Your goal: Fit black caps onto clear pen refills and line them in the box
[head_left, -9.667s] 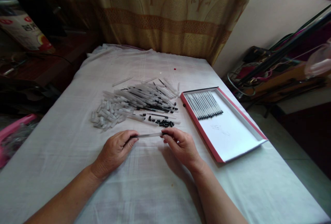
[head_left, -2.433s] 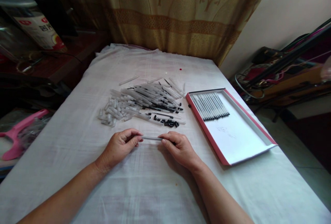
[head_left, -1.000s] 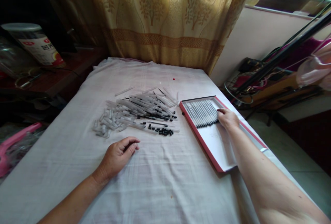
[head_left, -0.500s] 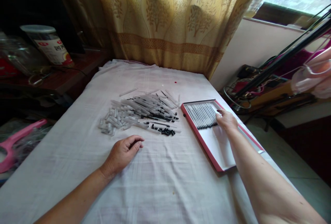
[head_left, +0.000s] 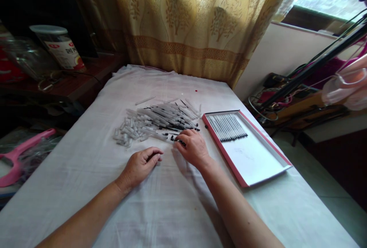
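Observation:
My left hand (head_left: 145,164) rests on the white cloth, its fingers curled toward the thumb, with nothing visible in it. In front of it lies a pile of clear pen barrels and thin refills (head_left: 164,116), with clear pen caps (head_left: 127,131) heaped at its left. My right hand (head_left: 192,146) is at the near right edge of the pile, over small black plugs (head_left: 172,138). Its fingertips are bent down and drawn together; what they pinch, if anything, is hidden. To the right, a shallow red-edged box (head_left: 252,167) holds a row of black-ended pens (head_left: 227,126).
The cloth-covered table (head_left: 160,209) meets a gold curtain (head_left: 197,22) at the back. A lidded jar (head_left: 64,51) stands on a dark cabinet at left, above a pink handle (head_left: 25,150). A black pole (head_left: 309,62) slants beyond the right edge.
My right hand has left the pens in the box and moved left to the black plugs by the pile. The row's right end is now uncovered. My left hand stays in place.

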`<state>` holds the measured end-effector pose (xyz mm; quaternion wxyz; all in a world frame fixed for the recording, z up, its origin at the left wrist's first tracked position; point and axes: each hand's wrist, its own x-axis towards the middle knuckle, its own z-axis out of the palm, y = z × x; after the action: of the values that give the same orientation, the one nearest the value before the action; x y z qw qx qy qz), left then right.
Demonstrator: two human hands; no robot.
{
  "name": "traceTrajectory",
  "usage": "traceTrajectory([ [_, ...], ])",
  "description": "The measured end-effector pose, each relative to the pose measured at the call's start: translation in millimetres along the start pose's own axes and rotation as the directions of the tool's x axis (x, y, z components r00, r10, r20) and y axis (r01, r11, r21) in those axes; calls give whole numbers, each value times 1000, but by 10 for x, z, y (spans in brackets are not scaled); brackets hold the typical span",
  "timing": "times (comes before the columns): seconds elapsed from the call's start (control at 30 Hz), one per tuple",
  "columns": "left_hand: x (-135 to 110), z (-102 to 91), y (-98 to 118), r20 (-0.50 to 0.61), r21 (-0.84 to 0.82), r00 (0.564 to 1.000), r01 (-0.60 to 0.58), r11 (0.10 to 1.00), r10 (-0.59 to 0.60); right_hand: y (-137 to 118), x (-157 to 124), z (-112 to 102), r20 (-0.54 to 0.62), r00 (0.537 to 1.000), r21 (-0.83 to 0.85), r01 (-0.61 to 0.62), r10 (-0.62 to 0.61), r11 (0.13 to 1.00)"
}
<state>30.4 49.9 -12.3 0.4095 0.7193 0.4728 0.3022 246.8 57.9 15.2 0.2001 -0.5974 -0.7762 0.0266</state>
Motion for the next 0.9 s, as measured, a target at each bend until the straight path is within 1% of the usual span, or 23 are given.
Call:
traceTrajectory([
  [0.07,0,-5,1,4,-9,1000,-3,1000,3,-58,-42,53,51,999,-72,5,-1,997],
  [0.17,5,-7,-14,19,-3,1000,-17,1000,17,-62,-73,93,84,996,-137,2,9,991],
  [0.3,-8,-3,-44,33,37,998,-52,998,51,-57,-120,73,60,998,-158,-25,34,987],
  [0.37,-31,-3,-45,-17,90,990,-135,987,137,-56,-192,42,23,999,-152,-38,42,988],
  [0.4,-45,-5,-40,-57,139,975,-206,969,216,-55,-243,27,8,999,-146,-42,44,988],
  [0.43,-58,-9,-31,-97,203,946,-285,937,309,-55,-300,13,-2,999,-136,-44,44,990],
  [0.5,-79,-17,-5,-140,355,866,-409,841,480,-64,-420,-4,-17,1000,-81,-27,26,996],
  [0.53,-85,-21,6,-136,423,834,-439,792,535,-75,-474,-7,-30,1000,-29,-6,5,1000],
  [0.57,-87,-23,15,-119,478,816,-452,753,566,-90,-518,-7,-49,999,38,17,-15,999],
  [0.6,-86,-22,19,-95,521,810,-455,722,579,-107,-552,-6,-75,997,114,36,-27,993],
  [0.7,-77,-9,-3,13,574,822,-472,669,569,-127,-583,-9,-153,988,324,54,-4,945],
  [0.77,-73,4,-34,63,569,836,-479,668,545,-76,-565,-27,-174,983,418,23,55,908],
  [0.83,-71,12,-63,53,540,857,-456,708,512,46,-536,-52,-179,971,475,-56,159,878],
  [0.9,-65,11,-85,-4,487,890,-397,778,457,222,-502,-75,-195,938,473,-167,287,865],
])
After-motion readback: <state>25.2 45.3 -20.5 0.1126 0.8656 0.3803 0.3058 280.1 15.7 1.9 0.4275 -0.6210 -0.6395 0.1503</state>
